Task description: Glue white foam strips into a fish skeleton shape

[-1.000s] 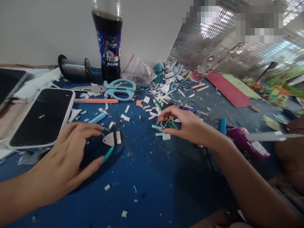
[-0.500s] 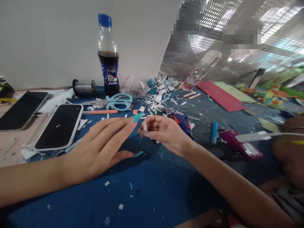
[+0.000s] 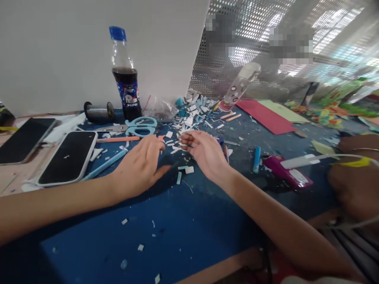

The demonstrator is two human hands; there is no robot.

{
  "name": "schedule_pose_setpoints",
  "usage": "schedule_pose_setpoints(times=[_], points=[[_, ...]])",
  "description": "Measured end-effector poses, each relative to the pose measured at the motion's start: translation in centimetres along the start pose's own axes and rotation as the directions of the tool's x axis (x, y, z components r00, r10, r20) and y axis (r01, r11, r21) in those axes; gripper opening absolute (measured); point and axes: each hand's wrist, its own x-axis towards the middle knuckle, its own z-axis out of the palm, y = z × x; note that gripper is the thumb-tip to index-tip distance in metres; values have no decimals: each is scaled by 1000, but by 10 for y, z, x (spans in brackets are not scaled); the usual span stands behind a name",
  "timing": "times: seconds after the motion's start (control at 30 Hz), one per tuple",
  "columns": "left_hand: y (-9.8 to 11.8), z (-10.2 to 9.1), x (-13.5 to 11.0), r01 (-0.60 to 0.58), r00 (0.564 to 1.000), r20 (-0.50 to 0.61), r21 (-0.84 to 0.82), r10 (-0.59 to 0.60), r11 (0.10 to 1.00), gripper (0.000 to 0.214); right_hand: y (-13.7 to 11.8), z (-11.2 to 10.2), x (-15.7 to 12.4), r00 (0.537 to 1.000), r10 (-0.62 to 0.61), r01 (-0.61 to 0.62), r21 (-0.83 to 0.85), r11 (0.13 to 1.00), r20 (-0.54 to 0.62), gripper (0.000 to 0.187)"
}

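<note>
Some fingers of the left hand (image 3: 136, 165) look bent in the head view I watch from far off, and its thumb sticks out. The fingertips are hidden, so I cannot tell if its grip has anything. The right hand (image 3: 205, 154) has a loose, half-open grip, and I see nothing in it. Between them, a little blue strip (image 3: 179, 178) lies on the surface (image 3: 171, 221), near a white piece (image 3: 189, 170).

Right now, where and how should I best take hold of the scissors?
Probably grip the scissors by the light blue handles, coming from the right and above. They lie flat, blades pointing left, with the bottle standing close behind.
</note>
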Motion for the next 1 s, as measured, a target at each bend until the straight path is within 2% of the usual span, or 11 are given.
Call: schedule_pose_setpoints(times=[0.07,0.1,0.2,0.23,0.43,0.57,0.7,0.77,0.83,0.9,1.0], points=[[8,0,5,-47,982,183,8,45,999,32,-1,-5,4,996,-66,65,-18,998,-61,8],[13,1,9,-58,948,314,-5,56,998,39,-1,-7,6,993,-90,88,-31,996,-79,8],[27,7,24,26,770,638,-38,4,999,55,2,-9,8,986,-141,135,-76,988,-91,8],[31,10,28,39,745,667,-39,-3,998,54,4,-10,8,984,-153,145,-93,985,-86,7],[42,22,33,73,690,724,-53,-12,996,25,11,-9,5,977,-209,196,-237,952,-32,8],[34,9,29,152,692,719,-58,-65,987,24,13,-9,-2,973,-224,225,-390,893,49,11],[15,-9,24,314,704,685,-65,-186,947,28,14,-9,-11,956,-130,253,-517,818,263,29],[6,-14,18,444,688,701,-203,-187,873,31,14,-8,-14,921,-44,261,-529,807,387,39],[-1,-15,10,616,671,721,-414,-172,670,35,14,-5,-16,885,2,271,-519,810,466,47],[-3,-13,4,685,661,732,-499,-165,530,39,15,-2,-17,865,15,281,-510,813,501,47],[1,-13,1,728,644,740,-515,-193,452,42,16,5,-21,867,-3,290,-501,815,498,42]])
